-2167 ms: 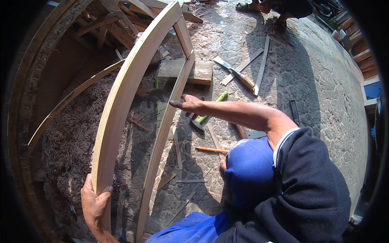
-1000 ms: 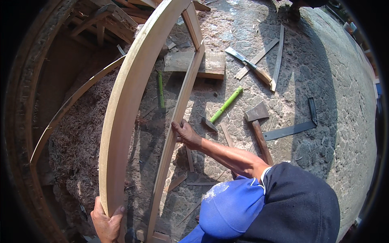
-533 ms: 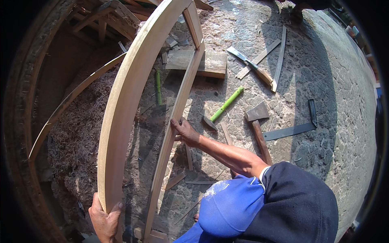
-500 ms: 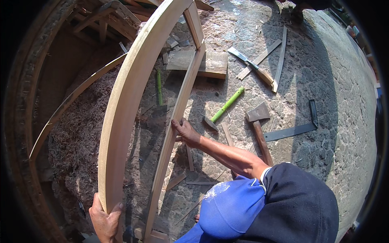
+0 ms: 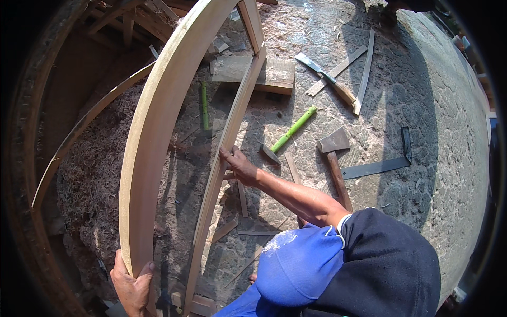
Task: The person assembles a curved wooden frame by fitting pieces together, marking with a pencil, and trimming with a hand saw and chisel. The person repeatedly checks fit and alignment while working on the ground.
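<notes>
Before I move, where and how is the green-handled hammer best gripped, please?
Probably by the outer half of its green handle, coming from the right: that end points away from the co-worker's arm, while the hammer head lies nearer it.

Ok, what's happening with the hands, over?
Left grip holding curved wooden frame. Right grip not in view. Possibly in the way: co-worker's hand on frame's straighter bar.

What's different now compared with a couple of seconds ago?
The co-worker's hand has moved down along the straight rail, from fingertips at it to what looks like a grip. The blue cap has come down and left; the hatchet and metal square, partly covered earlier, show more fully. Unchanged: the left hand grips the curved rail; the green-handled hammer lies on the ground.
</notes>
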A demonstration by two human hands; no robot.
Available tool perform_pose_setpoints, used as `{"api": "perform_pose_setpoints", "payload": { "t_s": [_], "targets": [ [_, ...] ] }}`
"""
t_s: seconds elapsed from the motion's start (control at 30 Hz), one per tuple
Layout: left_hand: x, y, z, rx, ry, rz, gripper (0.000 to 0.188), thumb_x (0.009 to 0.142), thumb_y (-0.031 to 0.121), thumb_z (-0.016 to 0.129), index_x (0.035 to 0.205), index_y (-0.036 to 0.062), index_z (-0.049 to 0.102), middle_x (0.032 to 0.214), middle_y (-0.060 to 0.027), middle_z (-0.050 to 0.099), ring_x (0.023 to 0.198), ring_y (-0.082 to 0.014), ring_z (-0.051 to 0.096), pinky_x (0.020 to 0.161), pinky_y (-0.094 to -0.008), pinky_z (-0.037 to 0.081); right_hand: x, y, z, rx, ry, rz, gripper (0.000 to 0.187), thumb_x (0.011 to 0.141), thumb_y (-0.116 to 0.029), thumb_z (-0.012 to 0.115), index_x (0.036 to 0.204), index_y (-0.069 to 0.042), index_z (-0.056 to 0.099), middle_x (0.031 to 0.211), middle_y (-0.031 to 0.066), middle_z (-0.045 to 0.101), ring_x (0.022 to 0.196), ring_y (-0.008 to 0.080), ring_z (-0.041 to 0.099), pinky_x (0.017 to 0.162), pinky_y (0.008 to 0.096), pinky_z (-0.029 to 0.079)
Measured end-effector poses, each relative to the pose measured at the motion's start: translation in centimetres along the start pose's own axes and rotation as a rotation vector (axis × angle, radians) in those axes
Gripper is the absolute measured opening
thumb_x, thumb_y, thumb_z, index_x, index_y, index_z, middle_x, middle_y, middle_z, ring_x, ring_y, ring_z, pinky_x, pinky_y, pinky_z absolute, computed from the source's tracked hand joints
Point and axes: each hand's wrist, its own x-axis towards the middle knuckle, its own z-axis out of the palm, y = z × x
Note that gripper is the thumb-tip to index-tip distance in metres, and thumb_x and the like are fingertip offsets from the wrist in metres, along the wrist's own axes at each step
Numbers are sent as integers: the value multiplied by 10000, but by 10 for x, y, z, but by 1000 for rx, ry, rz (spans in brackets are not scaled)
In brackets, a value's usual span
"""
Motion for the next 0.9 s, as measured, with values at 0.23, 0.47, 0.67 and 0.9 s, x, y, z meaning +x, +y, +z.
{"api": "perform_pose_setpoints", "payload": {
  "t_s": [0.23, 0.47, 0.67, 0.9],
  "targets": [
    [-4, 5, -1, -95, -15, -128, 393, 771, 129, 787, 1101, -9, 622, 844, -24, 667, 761, -107, 579, 710, -283, 496, 16, -16, -7, 108, 100, -137, 1118, 826, -717, 727, 1542, -78, 153, 1539, 211, 289, 1461, 405, 329, 1045, 707, 449],
    [-9, 4, -4, -147, -2, -103, 406, 783, 107, 777, 1139, -11, 621, 868, -28, 674, 774, -105, 586, 715, -282, 502, 12, -18, -6, 94, 67, -133, 1034, 869, -682, 704, 1514, -67, 181, 1476, 195, 327, 1397, 367, 404, 1002, 661, 514],
    [-4, 5, -4, -103, -40, -67, 397, 783, 105, 779, 1128, -8, 620, 881, -33, 683, 800, -113, 592, 747, -289, 505, 9, -16, -11, 88, 69, -153, 963, 899, -676, 669, 1494, -68, 217, 1421, 150, 398, 1344, 320, 469, 974, 619, 548],
    [-2, 9, -2, -82, 12, -62, 328, 777, 41, 793, 1051, -7, 620, 815, -78, 713, 747, -127, 655, 734, -302, 534, 13, -15, -13, 62, 49, -160, 1018, 877, -699, 675, 1505, -55, 200, 1437, 170, 414, 1342, 330, 490, 1018, 631, 520]
  ]
}}
